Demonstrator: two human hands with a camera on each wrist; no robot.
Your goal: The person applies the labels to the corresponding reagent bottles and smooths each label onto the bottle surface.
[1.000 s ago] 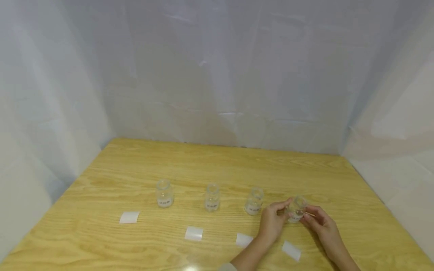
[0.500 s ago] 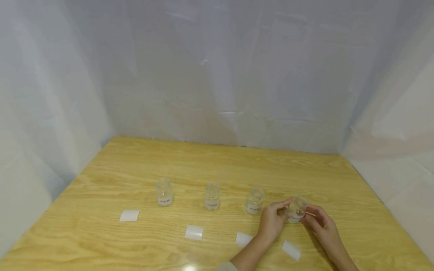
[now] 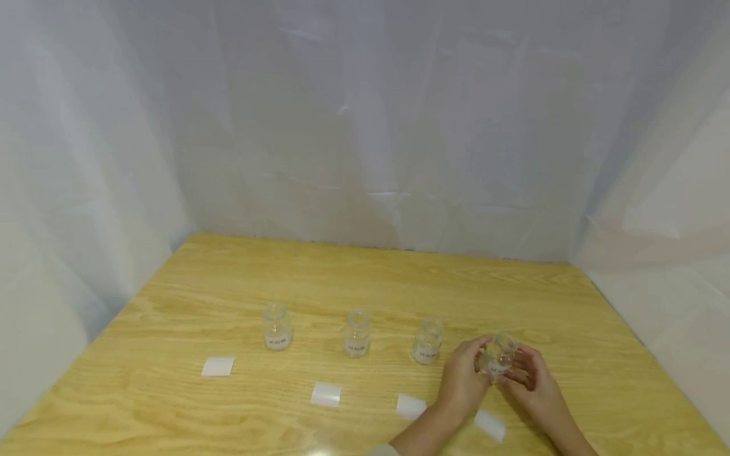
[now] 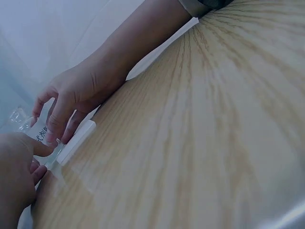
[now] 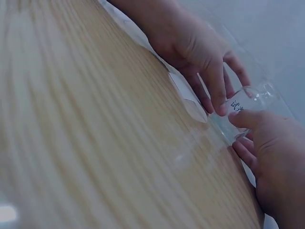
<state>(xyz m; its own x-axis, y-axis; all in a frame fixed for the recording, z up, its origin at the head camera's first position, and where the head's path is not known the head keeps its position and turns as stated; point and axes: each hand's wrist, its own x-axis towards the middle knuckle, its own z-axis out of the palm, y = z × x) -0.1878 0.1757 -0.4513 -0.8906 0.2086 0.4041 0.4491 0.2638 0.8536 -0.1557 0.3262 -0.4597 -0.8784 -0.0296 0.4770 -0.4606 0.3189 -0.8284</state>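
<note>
A small clear glass bottle [image 3: 502,351] with a white label stands at the right of the row, between my two hands. My left hand [image 3: 463,380] grips it from the left, the thumb by the lower front. From the right, my right hand [image 3: 538,389] has its fingers curled around the bottle's side and its thumb near the base. In the right wrist view, dark printed characters show on the bottle's label [image 5: 236,106], with a thumb at its edge. The label [image 4: 42,133] is partly covered by fingers in the left wrist view.
Three similar labelled bottles stand to the left: one nearest my hand [image 3: 428,342], a middle one [image 3: 357,335] and a far-left one [image 3: 277,328]. Several white paper slips lie in front, including the leftmost slip [image 3: 217,366] and the slip by my wrists [image 3: 489,425]. White sheeting [image 3: 365,126] surrounds the table.
My right thumb has moved left and down towards the bottle's lower front. My left hand has shifted slightly right and down. The bottle has turned a little; the other bottles and slips stay put.
</note>
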